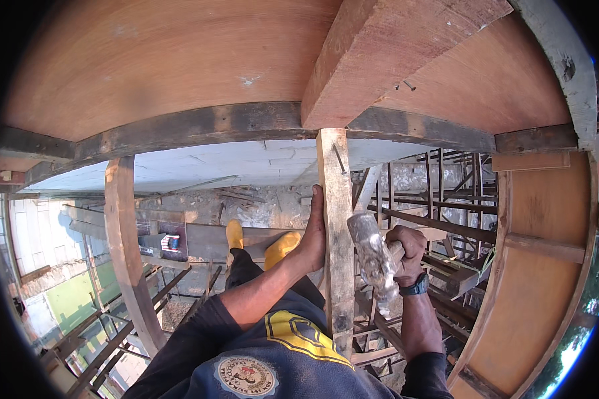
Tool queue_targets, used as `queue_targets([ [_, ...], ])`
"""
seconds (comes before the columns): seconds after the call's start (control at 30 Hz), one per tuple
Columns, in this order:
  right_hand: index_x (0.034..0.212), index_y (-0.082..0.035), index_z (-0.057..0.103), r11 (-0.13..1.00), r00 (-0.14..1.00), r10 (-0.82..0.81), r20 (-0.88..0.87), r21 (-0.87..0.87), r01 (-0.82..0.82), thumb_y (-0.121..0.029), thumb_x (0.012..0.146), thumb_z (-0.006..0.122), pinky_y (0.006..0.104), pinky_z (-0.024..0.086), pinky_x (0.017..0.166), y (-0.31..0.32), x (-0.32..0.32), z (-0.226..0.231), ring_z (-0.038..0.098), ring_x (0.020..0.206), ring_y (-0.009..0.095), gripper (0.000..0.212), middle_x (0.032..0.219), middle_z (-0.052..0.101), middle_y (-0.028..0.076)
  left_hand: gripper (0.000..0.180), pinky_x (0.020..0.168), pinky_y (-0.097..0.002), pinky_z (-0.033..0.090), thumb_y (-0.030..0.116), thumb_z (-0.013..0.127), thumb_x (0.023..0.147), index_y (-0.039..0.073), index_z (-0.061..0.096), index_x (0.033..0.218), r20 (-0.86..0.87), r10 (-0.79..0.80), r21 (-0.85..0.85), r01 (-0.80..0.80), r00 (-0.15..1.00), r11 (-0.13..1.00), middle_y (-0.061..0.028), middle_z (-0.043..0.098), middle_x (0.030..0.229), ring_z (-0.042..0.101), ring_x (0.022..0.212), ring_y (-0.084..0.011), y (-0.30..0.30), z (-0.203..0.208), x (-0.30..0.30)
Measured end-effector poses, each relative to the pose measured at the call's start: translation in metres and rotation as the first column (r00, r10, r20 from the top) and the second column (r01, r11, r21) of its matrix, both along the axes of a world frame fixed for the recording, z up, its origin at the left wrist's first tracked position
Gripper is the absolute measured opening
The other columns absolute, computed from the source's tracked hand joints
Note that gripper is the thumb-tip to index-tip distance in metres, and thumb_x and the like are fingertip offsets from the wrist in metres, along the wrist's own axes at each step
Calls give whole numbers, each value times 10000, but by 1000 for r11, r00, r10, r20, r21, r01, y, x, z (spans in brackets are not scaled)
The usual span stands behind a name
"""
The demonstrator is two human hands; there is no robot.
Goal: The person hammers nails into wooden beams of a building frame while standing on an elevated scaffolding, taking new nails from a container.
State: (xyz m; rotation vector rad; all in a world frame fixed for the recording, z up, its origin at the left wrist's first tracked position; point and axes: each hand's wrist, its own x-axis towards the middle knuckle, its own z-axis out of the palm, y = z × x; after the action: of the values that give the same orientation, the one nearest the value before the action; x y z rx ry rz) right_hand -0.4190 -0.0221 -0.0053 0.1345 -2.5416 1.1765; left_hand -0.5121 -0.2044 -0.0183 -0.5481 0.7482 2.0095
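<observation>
An upright wooden post (338,266) stands in front of me, its top end against the underside of a dark horizontal beam (246,121). My left hand (315,233) holds the post's left side, thumb pointing up, its other fingers hidden behind the wood. A nail (339,159) sticks out at a slant near the post's top. Just right of the post, my right hand (408,249) is closed round the short handle of a club hammer. The worn, pale-spattered hammer head (374,256) is close beside the post, below the nail.
Overhead, a thick reddish beam (379,53) with protruding nails crosses plywood panels (180,53). Another post (128,253) stands left. My yellow boots (283,248) are by a plank (206,243) high over the ground. Scaffold poles (439,213) and a framed panel (546,266) are right.
</observation>
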Motion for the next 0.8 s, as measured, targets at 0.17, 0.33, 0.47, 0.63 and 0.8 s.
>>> queue_targets([
  [0.17, 664, -42, 550, 979, 904, 187, -385, -9, -206, -180, 774, 664, 331, 483, 516, -16, -22, 25, 584, 508, 220, 210, 575, 560, 77, 864, 487, -307, 450, 920, 228, 794, 140, 561, 957, -73, -67, -27, 65, 995, 998, -44, 551, 708, 543, 571, -171, -6, -22, -3],
  [0.33, 778, 3, 608, 975, 960, -214, 180, -13, 220, -716, 798, 638, 342, 433, 514, 3, -9, -1, 596, 542, 216, 720, 621, 561, 95, 872, 485, -312, 443, 919, 228, 796, 140, 573, 981, -103, -86, -64, 80, 991, 995, -46, 552, 705, 526, 552, -180, -2, -4, -6],
  [0.47, 681, -47, 573, 997, 977, 26, -214, -66, -41, -294, 695, 754, 309, 432, 481, -11, -10, 32, 557, 475, 214, 307, 554, 525, 47, 871, 592, -333, 475, 907, 247, 810, 135, 573, 1049, -96, -78, -20, 76, 992, 997, -37, 544, 738, 535, 624, -173, -9, -28, -1],
  [0.63, 714, -33, 589, 992, 998, 38, -47, 121, -32, -549, 697, 725, 360, 472, 530, 18, -31, -13, 610, 563, 267, 534, 636, 582, 111, 843, 587, -319, 471, 897, 251, 821, 143, 563, 1033, 14, -50, -31, 50, 999, 998, -22, 531, 725, 525, 621, -144, 0, -6, -4],
  [0.8, 718, -23, 573, 997, 988, -75, -137, -16, 73, -518, 790, 691, 338, 442, 510, 7, -32, 6, 587, 541, 241, 514, 626, 568, 90, 861, 524, -334, 463, 914, 246, 801, 134, 555, 994, -88, -21, -75, 15, 996, 997, -29, 507, 654, 504, 550, -146, -3, -17, 0],
])
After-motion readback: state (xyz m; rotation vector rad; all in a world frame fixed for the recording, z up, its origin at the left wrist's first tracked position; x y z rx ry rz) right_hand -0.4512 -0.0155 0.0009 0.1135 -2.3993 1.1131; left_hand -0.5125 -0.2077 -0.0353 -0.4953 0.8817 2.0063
